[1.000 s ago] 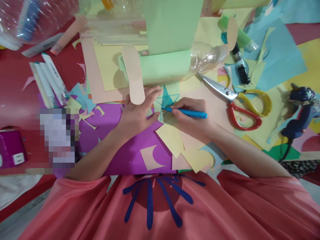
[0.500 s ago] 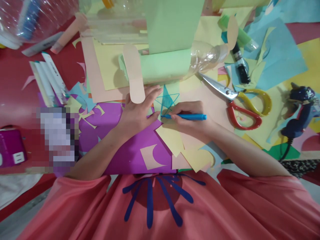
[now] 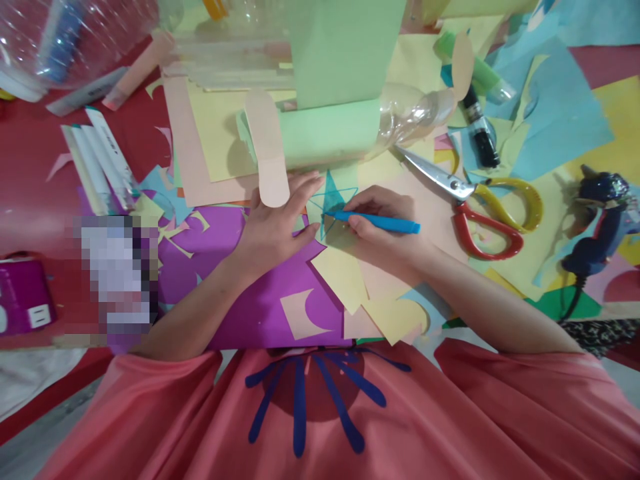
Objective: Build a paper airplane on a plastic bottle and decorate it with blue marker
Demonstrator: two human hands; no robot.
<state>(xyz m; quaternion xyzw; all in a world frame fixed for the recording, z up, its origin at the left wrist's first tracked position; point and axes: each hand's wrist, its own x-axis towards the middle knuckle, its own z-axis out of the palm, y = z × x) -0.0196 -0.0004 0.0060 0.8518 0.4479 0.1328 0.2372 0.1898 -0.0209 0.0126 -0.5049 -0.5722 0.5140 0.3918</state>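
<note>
My right hand (image 3: pixel 383 227) is closed around a blue marker (image 3: pixel 385 223), whose tip rests on a blue star (image 3: pixel 333 197) drawn on pale yellow-green paper. My left hand (image 3: pixel 277 223) lies flat with fingers stretched out, pressing the paper down just left of the star. A purple sheet (image 3: pixel 260 293) lies under my left wrist. A clear plastic bottle wrapped in green paper (image 3: pixel 345 130) lies just beyond both hands.
Scissors with red and yellow handles (image 3: pixel 480 207) lie right of my right hand. A dark blue glue gun (image 3: pixel 600 220) sits at the far right. White markers (image 3: pixel 97 160) lie at the left on the red table. Coloured paper scraps cover the surface.
The marker's tip has moved up along the star after dipping lower, and my right hand has shifted slightly up and right. My left hand has stayed put.
</note>
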